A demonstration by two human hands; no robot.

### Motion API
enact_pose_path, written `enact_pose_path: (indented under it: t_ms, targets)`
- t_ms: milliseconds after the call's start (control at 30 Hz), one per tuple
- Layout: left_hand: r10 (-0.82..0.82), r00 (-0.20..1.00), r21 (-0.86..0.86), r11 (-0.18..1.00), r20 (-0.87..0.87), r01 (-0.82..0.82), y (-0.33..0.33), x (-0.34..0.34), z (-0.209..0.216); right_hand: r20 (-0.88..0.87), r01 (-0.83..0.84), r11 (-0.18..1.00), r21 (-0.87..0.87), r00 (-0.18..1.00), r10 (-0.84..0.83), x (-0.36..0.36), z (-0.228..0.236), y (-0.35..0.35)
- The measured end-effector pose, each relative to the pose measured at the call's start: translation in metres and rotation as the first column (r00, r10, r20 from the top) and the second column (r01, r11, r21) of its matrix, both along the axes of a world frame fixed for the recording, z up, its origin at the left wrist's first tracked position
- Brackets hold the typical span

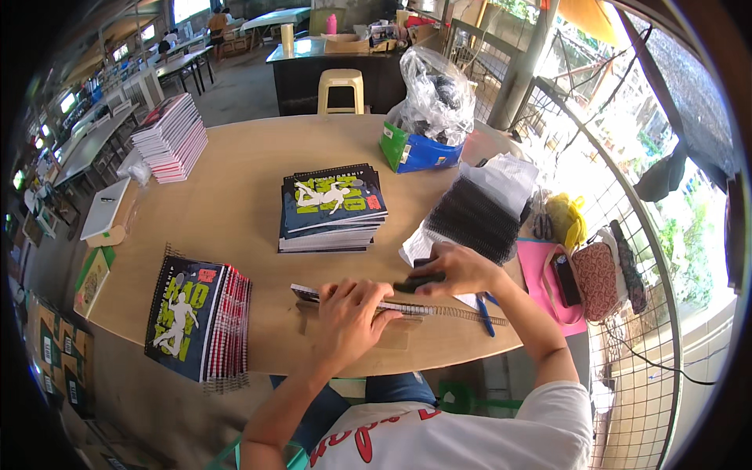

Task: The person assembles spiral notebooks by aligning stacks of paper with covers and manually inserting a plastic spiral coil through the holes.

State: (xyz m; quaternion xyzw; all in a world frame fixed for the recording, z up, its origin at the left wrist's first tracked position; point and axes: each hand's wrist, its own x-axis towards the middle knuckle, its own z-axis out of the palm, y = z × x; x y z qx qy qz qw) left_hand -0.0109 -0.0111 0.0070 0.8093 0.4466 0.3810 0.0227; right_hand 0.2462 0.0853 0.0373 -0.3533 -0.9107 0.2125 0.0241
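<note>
Near the table's front edge, a notebook (302,293) stands on its edge in a low wooden stand (392,338), its spine upward. My left hand (351,312) is closed over it, with fingers and thumb pressing along the spine. A metal spiral coil (462,314) runs along that spine and sticks out past its right end. My right hand (454,270) is closed around a small dark pad-like object (421,280) just above the coil; its exact kind is unclear. Beside the coil's free end lies a blue-handled tool (486,317).
Printed notebooks form a stack (333,207) in mid-table; spiral-bound ones stand in a row (196,317) at left. A white-edged stack (171,139) rises far left. Black coils (478,215) lie on white sheets at right, near a blue-green plastic-lined container (427,149) and a pink folder (540,274).
</note>
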Motion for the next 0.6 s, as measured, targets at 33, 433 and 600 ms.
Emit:
enact_pose_path:
  t_ms: [33,433,600]
  targets:
    - [-0.003,1.0,-0.035,0.999,0.029,0.004,0.0,-0.001,0.001,-0.267,-0.058,0.957,-0.283,0.963,-0.02,0.003,0.003,0.001]
    - [-0.014,0.993,-0.051,0.998,0.12,0.02,0.001,-0.003,0.002,-0.236,-0.049,0.95,-0.307,0.971,-0.027,-0.011,0.004,-0.001]
    - [0.178,0.972,0.082,0.978,0.151,-0.192,-0.004,-0.011,0.004,-0.358,-0.111,0.93,-0.351,0.934,-0.023,-0.006,-0.015,0.001]
